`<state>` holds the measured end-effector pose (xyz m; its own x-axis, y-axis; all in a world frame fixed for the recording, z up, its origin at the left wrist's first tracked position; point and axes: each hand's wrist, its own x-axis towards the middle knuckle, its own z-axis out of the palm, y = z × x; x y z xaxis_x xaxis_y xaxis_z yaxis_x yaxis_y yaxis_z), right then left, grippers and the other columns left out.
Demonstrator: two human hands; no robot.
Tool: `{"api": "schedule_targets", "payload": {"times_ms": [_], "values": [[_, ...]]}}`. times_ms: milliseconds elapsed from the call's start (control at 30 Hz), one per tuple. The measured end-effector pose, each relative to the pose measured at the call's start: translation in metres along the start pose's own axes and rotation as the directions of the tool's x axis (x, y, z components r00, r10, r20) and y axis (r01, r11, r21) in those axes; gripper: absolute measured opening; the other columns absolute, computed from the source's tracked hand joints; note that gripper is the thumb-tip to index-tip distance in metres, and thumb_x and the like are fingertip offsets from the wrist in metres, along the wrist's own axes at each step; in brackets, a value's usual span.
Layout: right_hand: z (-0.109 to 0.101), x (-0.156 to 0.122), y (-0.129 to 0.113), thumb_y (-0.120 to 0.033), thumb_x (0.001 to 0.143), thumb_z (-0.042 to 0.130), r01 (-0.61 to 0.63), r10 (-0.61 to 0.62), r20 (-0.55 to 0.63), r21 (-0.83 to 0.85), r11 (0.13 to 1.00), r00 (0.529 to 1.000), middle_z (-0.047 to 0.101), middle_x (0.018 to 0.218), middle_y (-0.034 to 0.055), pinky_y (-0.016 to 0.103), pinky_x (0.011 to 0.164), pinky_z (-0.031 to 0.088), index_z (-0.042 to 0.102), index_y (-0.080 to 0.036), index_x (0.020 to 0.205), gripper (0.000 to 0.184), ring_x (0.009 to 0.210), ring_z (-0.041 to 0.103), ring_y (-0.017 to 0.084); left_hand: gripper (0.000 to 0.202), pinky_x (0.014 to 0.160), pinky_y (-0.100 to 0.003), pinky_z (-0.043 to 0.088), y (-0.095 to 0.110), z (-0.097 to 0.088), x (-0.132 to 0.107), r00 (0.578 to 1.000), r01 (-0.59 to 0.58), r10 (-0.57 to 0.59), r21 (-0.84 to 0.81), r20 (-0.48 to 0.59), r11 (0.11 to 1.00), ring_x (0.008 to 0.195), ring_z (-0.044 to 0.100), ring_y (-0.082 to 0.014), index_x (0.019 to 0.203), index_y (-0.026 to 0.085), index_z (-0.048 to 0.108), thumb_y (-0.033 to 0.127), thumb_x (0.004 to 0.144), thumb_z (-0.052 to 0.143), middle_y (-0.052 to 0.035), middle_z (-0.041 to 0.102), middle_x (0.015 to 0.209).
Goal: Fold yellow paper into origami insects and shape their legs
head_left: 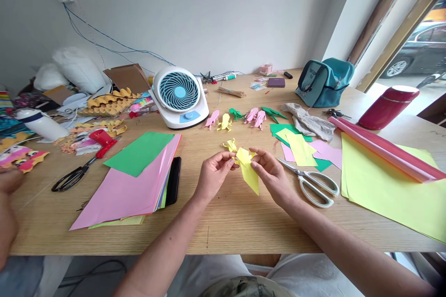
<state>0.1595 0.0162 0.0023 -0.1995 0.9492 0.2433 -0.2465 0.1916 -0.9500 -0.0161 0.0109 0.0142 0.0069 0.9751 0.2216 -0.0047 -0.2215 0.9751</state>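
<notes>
Between my two hands is a folded yellow paper figure (248, 170), its long pointed end hanging down toward me. My left hand (216, 172) pinches its left side, fingers closed. On the other side my right hand (270, 171) grips the upper right edge between thumb and fingers. Just behind my left fingertips lies a small yellow folded paper piece (230, 145). Farther back stands a row of folded paper frogs: a yellow frog (225, 122), a green frog (236, 113) and several pink ones. White-handled scissors (315, 185) lie right of my right hand.
Coloured paper sheets (132, 190) lie left, over a black phone (173, 181). A white fan (179, 97) stands behind. Paper scraps (302, 148), yellow sheets (390, 195), a red thermos (388, 107) and a teal bag (325, 82) are right. Another person's hand (9, 181) rests far left.
</notes>
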Motion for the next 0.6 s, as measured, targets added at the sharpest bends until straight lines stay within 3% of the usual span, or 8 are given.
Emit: {"api": "schedule_targets", "payload": {"times_ms": [133, 233, 400, 600], "values": [[-0.003, 0.001, -0.002, -0.046, 0.085, 0.067, -0.037, 0.037, -0.025, 0.016, 0.999, 0.999, 0.063, 0.086, 0.0019, 0.031, 0.076, 0.049, 0.065, -0.023, 0.108, 0.033, 0.079, 0.057, 0.016, 0.014, 0.070, -0.025, 0.054, 0.000, -0.002, 0.001, 0.997, -0.069, 0.070, 0.065, -0.014, 0.996, 0.070, 0.064, -0.0112, 0.090, 0.018, 0.072, 0.029, 0.082, 0.070, -0.0030, 0.069, 0.089], [-0.005, 0.002, 0.000, -0.043, 0.081, 0.072, -0.019, 0.020, -0.035, 0.027, 0.999, 0.999, 0.066, 0.088, 0.0023, 0.032, 0.078, 0.049, 0.069, -0.023, 0.096, 0.025, 0.078, 0.058, 0.015, 0.011, 0.074, -0.025, 0.052, 0.000, -0.003, 0.002, 0.989, -0.147, 0.148, 0.146, 0.007, 0.978, 0.083, 0.064, -0.0143, 0.083, 0.017, 0.073, 0.028, 0.082, 0.070, -0.0055, 0.069, 0.093], [-0.010, 0.005, 0.001, -0.041, 0.079, 0.075, 0.026, -0.026, -0.024, -0.007, 1.000, 0.999, 0.068, 0.096, 0.0040, 0.035, 0.088, 0.048, 0.071, -0.023, 0.090, 0.021, 0.094, 0.061, 0.019, 0.016, 0.080, -0.027, 0.051, 0.003, -0.004, 0.001, 0.994, -0.093, 0.081, 0.170, 0.075, 0.981, 0.082, 0.065, -0.0158, 0.087, 0.015, 0.070, 0.030, 0.086, 0.065, -0.0047, 0.072, 0.087], [-0.018, 0.007, -0.001, -0.043, 0.080, 0.073, 0.001, 0.002, 0.048, -0.061, 0.998, 0.999, 0.069, 0.089, 0.0024, 0.031, 0.080, 0.047, 0.072, -0.023, 0.088, 0.021, 0.086, 0.060, 0.018, 0.016, 0.075, -0.024, 0.053, 0.007, -0.002, -0.001, 0.988, -0.085, 0.067, 0.133, 0.136, 0.987, 0.079, 0.065, -0.0140, 0.092, 0.016, 0.068, 0.030, 0.086, 0.063, -0.0034, 0.070, 0.086]]}}
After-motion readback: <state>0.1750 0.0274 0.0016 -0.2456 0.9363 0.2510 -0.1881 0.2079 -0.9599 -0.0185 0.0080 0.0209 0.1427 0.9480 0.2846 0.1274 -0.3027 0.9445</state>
